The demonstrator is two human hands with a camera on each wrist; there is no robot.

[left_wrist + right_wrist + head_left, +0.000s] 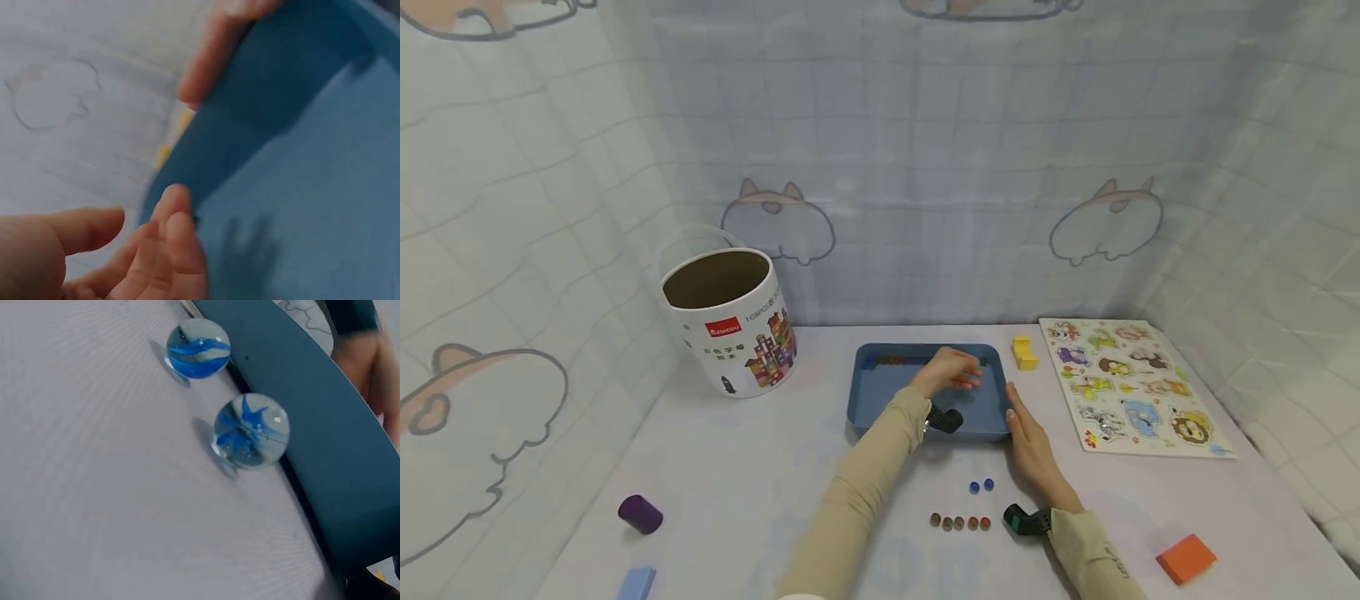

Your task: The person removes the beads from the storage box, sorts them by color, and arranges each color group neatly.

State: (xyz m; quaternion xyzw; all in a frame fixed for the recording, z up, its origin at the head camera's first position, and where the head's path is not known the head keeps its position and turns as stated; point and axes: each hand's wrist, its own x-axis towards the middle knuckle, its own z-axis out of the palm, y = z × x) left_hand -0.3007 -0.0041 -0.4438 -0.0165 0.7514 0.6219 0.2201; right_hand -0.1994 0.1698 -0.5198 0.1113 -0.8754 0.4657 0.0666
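Observation:
A blue tray (pixel 887 408) sits on the white table, with several small marbles (pixel 895 361) along its far wall. Over its right half hovers my left hand (pixel 946 371), fingers loosely bent and thumb apart; the left wrist view shows nothing held. My right hand (pixel 1033 442) rests along the tray's right side with its fingers straight. Two clear marbles with blue swirls, one (pixel 199 349) beside the other (pixel 252 431), lie in front of the tray. Nearer me, several brownish-red marbles (pixel 958 523) form a row.
A white block bucket (pixel 741 350) stands back left. Behind the tray's right corner is a yellow block (pixel 1024 354). An animal puzzle board (pixel 1138 392) lies at right. An orange block (pixel 1186 559), a purple cylinder (pixel 641 514) and a light-blue block (pixel 636 583) lie nearer.

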